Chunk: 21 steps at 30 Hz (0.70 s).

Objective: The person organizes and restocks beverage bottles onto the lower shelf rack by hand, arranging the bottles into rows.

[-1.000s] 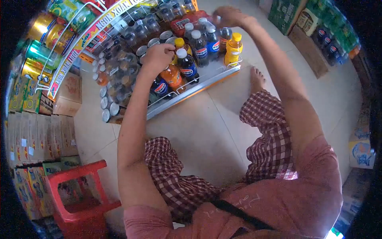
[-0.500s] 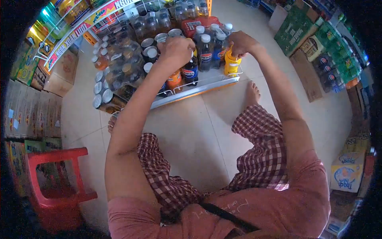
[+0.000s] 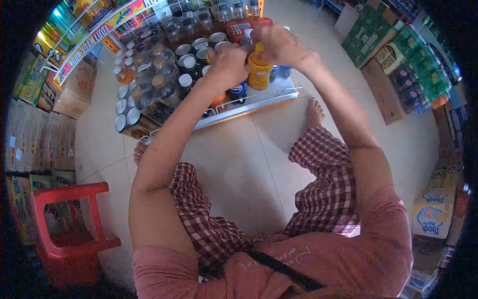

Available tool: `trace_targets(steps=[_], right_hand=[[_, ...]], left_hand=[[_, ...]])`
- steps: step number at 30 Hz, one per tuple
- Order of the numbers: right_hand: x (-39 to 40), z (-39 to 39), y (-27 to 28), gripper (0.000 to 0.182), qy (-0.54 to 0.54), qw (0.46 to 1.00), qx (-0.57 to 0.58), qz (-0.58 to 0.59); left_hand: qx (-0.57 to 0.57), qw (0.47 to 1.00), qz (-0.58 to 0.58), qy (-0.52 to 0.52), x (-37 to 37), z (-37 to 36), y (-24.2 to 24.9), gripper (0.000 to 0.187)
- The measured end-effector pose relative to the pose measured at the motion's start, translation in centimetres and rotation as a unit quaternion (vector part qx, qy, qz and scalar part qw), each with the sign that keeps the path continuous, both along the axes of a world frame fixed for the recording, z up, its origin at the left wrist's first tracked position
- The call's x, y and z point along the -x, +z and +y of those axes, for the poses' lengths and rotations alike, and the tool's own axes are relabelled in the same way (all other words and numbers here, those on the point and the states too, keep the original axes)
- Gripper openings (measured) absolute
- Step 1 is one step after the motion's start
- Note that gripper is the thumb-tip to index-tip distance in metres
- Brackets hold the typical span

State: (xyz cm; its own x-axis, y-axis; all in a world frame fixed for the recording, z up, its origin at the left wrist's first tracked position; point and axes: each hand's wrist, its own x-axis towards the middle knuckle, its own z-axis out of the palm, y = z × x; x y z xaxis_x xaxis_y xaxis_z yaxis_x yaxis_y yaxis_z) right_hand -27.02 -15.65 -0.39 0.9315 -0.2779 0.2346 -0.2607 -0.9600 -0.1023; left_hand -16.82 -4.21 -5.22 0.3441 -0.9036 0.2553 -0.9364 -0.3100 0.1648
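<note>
My right hand (image 3: 285,49) is closed around the upper part of a yellow bottle (image 3: 259,74), which stands upright or nearly so over the front of the shelf tray. Close beside it, my left hand (image 3: 229,66) has its fingers curled above the front bottles. Whatever those fingers grip is hidden. Below the left hand are a Pepsi bottle (image 3: 238,92) and part of an orange bottle (image 3: 219,101). White-capped dark bottles (image 3: 185,81) stand to its left, with cans (image 3: 201,44) behind.
The wire-railed tray (image 3: 249,110) sits low on the tiled floor (image 3: 239,149). Shrink-wrapped bottles (image 3: 158,82) fill its left side. A red plastic stool (image 3: 72,192) stands at left. Cartons (image 3: 37,134) line the left, and packs of green bottles (image 3: 423,65) the right.
My right hand has carried the yellow bottle leftward from the tray's right front corner, now near my left hand. My left hand has shifted slightly right.
</note>
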Motion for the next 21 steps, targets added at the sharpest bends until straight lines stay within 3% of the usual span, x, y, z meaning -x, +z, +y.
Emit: trace_targets(steps=[4,6,7,11,13,16,17,20,21], right_hand=[[-0.4,0.5,-1.9,0.035,0.037,0.998,0.025,-0.047],[0.4,2.1,-1.3,0.033,0.014,0.999,-0.031,0.041],[0.4,1.3,-2.3,0.036,0.077,0.996,-0.038,0.025],[-0.4,0.2,-3.1,0.036,0.054,0.997,-0.025,0.056],[-0.6,-1.0,-3.9,0.034,0.088,0.992,-0.095,0.0],[-1.4,-2.5,-5.6,0.036,0.066,0.994,-0.077,-0.029],[-2.6,-4.4,-8.1,0.042,0.033,0.995,-0.067,0.061],[-0.8,-3.3,-6.3,0.041,0.113,0.986,-0.117,0.027],[0.4,-1.4,-3.3,0.04,0.073,0.995,-0.07,-0.007]], left_hand=[[-0.039,0.999,0.026,0.005,0.1,0.0,-0.2,0.035],[-0.066,0.997,-0.044,0.007,0.4,0.3,-0.3,0.034],[-0.065,0.997,-0.042,0.01,0.3,0.2,-0.5,0.034],[-0.065,0.998,-0.026,0.006,-1.0,-1.2,-1.7,0.032],[-0.055,0.998,-0.019,-0.005,-1.7,-1.3,-2.1,0.033],[-0.006,1.0,0.002,-0.02,-2.3,-1.0,-2.4,0.036],[0.0,1.0,0.006,-0.016,-2.3,-0.7,-2.4,0.037],[0.003,1.0,0.024,0.002,-1.8,0.5,-0.9,0.038],[0.014,1.0,0.024,-0.01,-2.2,0.8,-0.6,0.04]])
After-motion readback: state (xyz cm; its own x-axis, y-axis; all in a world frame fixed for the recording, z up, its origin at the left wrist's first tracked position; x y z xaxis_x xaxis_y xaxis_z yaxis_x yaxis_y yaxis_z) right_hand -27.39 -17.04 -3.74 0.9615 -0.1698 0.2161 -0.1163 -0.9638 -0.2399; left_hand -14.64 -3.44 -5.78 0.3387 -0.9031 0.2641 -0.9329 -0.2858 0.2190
